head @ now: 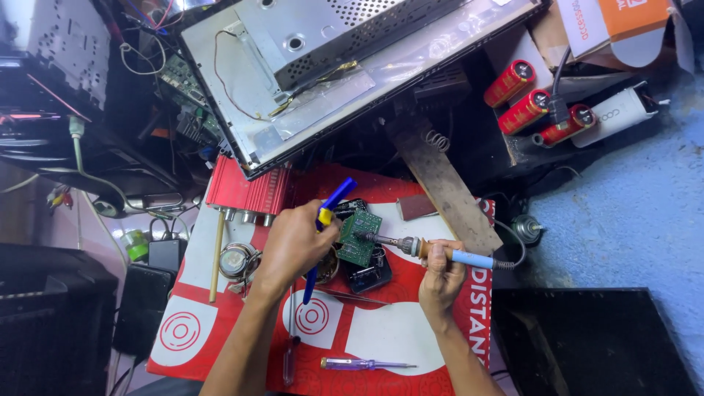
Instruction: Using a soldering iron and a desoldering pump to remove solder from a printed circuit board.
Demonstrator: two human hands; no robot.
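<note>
On the red and white mat (381,345), everything gathers round the small green circuit board (359,238) near its top edge. Above the board leans a large opened metal chassis (308,81); up and right of it three red capacitors (539,103) sit in a dark box. The left hand (293,246), just left of the board, is closed around a blue and yellow desoldering pump (326,235), its long axis running steeply up to the right. The right hand (440,275), right of the board, grips a blue-handled soldering iron (433,251) lying nearly level, tip pointing left onto the board. A purple screwdriver (363,364) lies below.
</note>
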